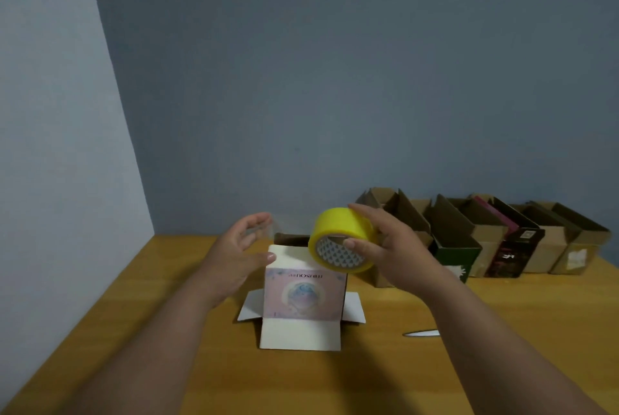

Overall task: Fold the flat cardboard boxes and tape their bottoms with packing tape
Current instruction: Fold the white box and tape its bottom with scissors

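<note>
A small pink printed cardboard box (304, 295) stands upside down on the wooden table (435, 364), its white flaps spread flat at the front and sides. My right hand (385, 247) holds a yellow roll of packing tape (340, 238) just above the box's upper right corner. A clear strip of tape (268, 228) stretches left from the roll to my left hand (241, 247), which pinches its end between the fingertips while the thumb rests at the box's top left edge.
Several folded brown, green and dark cardboard boxes (485, 240) stand in a row along the blue wall at the back right. A white-bladed knife (422, 333) lies on the table right of the pink box.
</note>
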